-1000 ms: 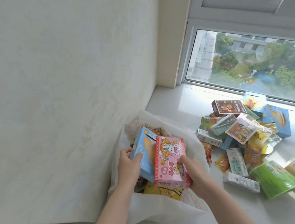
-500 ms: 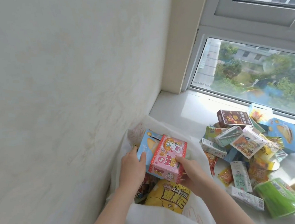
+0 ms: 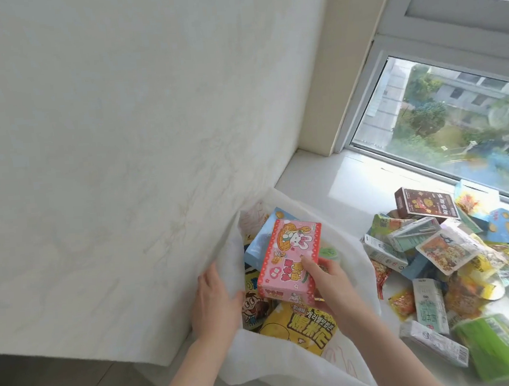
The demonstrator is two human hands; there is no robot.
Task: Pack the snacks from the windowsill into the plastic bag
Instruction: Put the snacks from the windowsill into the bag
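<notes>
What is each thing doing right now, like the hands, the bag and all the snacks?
Plastic bag, open, partly filled.
Pink rabbit box, tilted, held over the bag's snacks.
Left hand, holds the bag's rim.
Right hand, grips the pink rabbit box.
Blue box, inside the bag, leaning.
Yellow popcorn packet, lying in the bag.
Snack pile, heaped on the windowsill, not packed.
Green packet, lying on the windowsill.

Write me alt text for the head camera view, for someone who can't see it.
A person's right hand grips a pink rabbit snack box in the mouth of a white plastic bag holding other snacks, while the left hand holds the bag's rim. To the right, a pile of snack boxes and packets lies on the windowsill below a window.
</notes>
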